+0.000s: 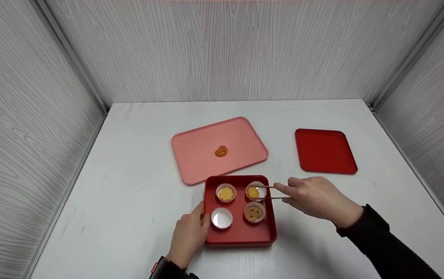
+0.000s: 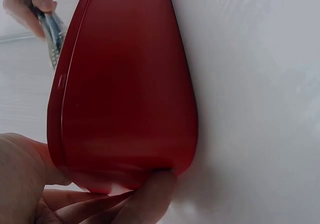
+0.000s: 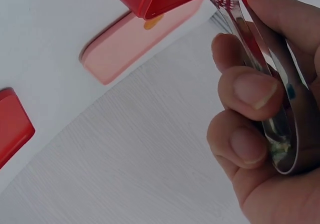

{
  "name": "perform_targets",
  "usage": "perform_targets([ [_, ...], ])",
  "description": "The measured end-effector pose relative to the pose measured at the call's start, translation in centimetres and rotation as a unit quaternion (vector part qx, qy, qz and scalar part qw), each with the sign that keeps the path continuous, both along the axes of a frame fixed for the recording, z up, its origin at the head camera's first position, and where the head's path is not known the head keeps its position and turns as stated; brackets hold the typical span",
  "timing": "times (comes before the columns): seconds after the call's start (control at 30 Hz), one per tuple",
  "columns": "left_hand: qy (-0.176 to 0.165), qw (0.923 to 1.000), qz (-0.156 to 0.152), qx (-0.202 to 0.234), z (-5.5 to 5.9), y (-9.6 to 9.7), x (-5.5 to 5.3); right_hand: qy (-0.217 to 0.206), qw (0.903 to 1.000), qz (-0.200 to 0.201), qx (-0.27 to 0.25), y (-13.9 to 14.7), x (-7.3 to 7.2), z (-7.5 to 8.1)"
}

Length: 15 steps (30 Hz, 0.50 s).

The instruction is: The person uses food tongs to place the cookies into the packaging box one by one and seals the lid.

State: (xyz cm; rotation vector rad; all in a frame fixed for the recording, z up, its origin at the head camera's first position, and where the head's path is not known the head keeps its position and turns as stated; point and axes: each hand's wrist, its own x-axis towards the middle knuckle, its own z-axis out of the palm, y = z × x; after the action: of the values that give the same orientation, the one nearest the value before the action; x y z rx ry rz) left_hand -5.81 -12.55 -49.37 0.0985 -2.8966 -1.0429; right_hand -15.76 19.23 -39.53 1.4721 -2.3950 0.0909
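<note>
Nearest us, we see a dark sleeve [image 1: 174,269] at the left hand [image 1: 190,232], which grips the left side of a red box [image 1: 241,234] on the white table [image 1: 129,217]. Inside the box, the near left paper cup [image 1: 222,218] shows its white bottom; beside it, the near right paper cup [image 1: 261,221] holds a tan round piece [image 1: 253,212] with small holes.

From the right, the right hand [image 1: 319,199] reaches over the box's right wall, its fingers curled round metal tongs [image 3: 280,98]. We see the tong arms standing apart, their ends at the far right paper cup [image 1: 261,184], with a yellow piece [image 1: 252,192] between them; we cannot tell whether they clamp it. The far left paper cup [image 1: 226,185] holds a pale yellow piece [image 1: 226,194] with a scalloped edge.

Beyond the box we find a pink tray [image 1: 195,155], bearing a brownish-orange piece [image 1: 221,151], and, farther right, a flat red tray [image 1: 326,151]. A wood-grained panel [image 1: 226,50] stands behind the table.
</note>
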Motion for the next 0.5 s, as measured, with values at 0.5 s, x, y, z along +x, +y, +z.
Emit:
perform_targets([
  [0.5, -0.003, 1.0000, -0.003, 0.001, 0.1, -0.2, 0.0, -0.158, 0.9793, -0.092, -0.087, -4.6, -6.1, -2.0],
])
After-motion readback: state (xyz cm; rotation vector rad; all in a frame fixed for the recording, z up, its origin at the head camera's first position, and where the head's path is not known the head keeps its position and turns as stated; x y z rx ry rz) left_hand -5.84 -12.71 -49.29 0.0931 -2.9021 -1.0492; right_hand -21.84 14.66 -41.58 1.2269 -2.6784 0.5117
